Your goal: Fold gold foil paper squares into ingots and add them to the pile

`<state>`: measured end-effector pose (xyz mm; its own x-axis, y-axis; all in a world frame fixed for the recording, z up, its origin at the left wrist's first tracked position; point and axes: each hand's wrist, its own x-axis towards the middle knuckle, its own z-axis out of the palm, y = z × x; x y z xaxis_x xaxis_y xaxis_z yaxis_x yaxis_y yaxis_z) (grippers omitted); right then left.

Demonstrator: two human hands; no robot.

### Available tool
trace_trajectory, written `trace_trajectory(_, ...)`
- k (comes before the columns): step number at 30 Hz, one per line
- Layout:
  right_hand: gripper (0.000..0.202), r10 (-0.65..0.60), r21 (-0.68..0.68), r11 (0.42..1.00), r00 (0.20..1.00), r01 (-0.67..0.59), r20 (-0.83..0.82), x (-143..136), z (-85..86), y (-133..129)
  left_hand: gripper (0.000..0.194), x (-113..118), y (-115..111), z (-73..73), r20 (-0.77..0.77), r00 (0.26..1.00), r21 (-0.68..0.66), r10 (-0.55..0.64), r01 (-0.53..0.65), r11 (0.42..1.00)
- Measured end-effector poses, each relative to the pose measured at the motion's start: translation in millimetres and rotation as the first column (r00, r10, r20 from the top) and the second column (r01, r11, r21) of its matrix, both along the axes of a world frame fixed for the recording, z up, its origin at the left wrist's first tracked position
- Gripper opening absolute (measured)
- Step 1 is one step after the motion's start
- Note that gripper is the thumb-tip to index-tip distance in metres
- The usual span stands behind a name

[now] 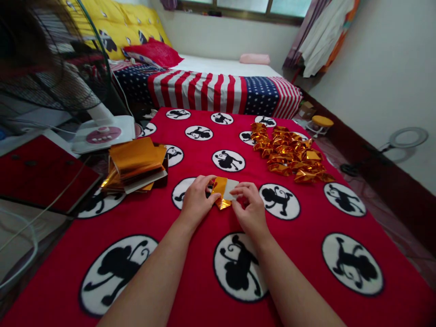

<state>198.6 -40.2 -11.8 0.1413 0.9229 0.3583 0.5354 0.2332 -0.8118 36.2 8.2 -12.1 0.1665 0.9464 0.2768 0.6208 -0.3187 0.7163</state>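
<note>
A partly folded sheet of gold paper (220, 187) with a pale underside lies in the middle of the red cloth (200, 222), its near end folded to a point. My left hand (198, 198) pinches its left edge between thumb and fingers. On the other side, my right hand (250, 205) has bent fingers closed on the pale right part of the sheet. To the left sits a stack of flat gold sheets (136, 159). Several folded shiny gold pieces (289, 152) stand in rows at the back right of the cloth.
A fan with a white base (104, 134) stands at the left beside a red panel (44, 170). Behind the cloth is a bed with a striped, starred cover (204, 91). A yellow stool (322, 121) and a ring-shaped stand (408, 137) are at the right.
</note>
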Motion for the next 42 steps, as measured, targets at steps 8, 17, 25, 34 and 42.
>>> trace_trajectory(8,0.047,-0.147,-0.074,0.985,0.986,0.153,0.08,4.4,-3.3,17.0,0.054,-0.1,-2.3,1.9,-0.023,0.98,-0.026,-0.197,0.196,0.98)
trace_trajectory(17,0.031,-0.042,-0.201,0.979,0.993,0.018,-0.113,15.0,-2.4,21.0,0.069,0.4,-4.0,5.1,-0.001,0.965,-0.035,-0.262,0.261,0.965)
trace_trajectory(25,0.027,-0.204,-0.135,0.979,0.783,0.153,-0.587,9.2,-1.4,16.6,0.052,2.0,-3.0,8.7,0.128,0.969,-0.129,-0.212,0.228,0.965)
trace_trajectory(34,0.012,0.062,-0.196,0.958,0.819,-0.209,-0.571,-1.9,1.8,8.3,0.041,-2.6,8.6,2.2,0.643,0.761,-0.267,0.088,0.116,0.957)
trace_trajectory(42,0.022,0.233,-0.151,0.936,0.881,-0.318,-0.411,-2.1,-2.9,2.4,0.045,-5.6,14.0,-4.0,0.566,0.819,-0.204,0.095,0.027,0.979)
